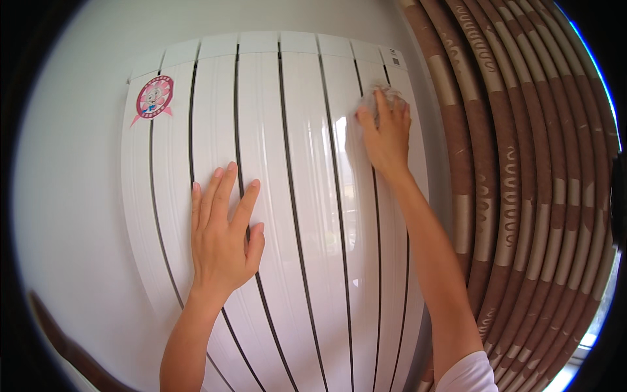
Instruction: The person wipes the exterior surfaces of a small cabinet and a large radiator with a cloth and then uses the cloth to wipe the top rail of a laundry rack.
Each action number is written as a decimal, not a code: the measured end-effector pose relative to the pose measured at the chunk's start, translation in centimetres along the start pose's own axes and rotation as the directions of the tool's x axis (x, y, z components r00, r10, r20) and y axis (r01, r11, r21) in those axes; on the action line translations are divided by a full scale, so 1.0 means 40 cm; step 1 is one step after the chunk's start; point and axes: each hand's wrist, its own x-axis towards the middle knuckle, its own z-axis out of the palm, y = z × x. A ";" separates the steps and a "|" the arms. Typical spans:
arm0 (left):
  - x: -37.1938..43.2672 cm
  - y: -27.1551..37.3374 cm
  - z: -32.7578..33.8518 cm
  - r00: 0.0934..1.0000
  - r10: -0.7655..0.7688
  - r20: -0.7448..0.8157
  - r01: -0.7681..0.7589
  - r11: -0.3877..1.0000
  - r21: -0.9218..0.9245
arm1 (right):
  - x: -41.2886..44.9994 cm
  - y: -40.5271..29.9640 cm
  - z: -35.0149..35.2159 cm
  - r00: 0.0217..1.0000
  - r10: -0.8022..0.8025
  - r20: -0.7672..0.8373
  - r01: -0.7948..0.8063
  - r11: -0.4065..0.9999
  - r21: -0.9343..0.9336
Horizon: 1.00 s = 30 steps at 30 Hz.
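Note:
A white panel radiator (pixel 313 206) with dark vertical gaps stands before me against the wall. My left hand (pixel 220 240) rests on its front with the fingers spread, holding nothing. Higher up, near the right edge, my right hand (pixel 389 134) presses a crumpled, pale, thin cloth or tissue (pixel 379 95) against the panels. Most of that cloth lies hidden under the fingers. A round pink flower sticker (pixel 155 97) is on the radiator's upper left, and a small printed label (pixel 395 58) is at its upper right corner.
Brown and beige patterned curtains (pixel 509 196) hang in folds close to the radiator's right side. Behind it is a pale wall (pixel 68 161). A dark brown curved object (pixel 73 350), unclear in kind, shows at the lower left. Bright daylight enters at the far right.

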 end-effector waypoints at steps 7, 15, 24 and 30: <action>-0.033 -0.095 -0.054 0.998 -0.049 -0.042 0.051 0.998 0.042 | -0.393 -0.256 -0.084 0.655 -0.693 0.301 0.559 0.713 0.423; -0.006 -0.201 -0.071 0.981 -0.108 -0.159 0.131 0.982 0.139 | -0.026 -0.204 0.043 0.964 -0.265 0.026 0.261 0.960 0.104; 0.054 -0.322 -0.101 0.967 -0.154 -0.203 0.185 0.973 0.142 | 0.043 -0.547 0.192 0.881 -0.471 -0.037 0.463 0.844 0.272; 0.080 -0.352 -0.104 0.964 -0.211 -0.159 0.238 0.955 0.177 | 0.266 -0.740 0.340 0.869 -0.453 -0.200 0.492 0.836 0.242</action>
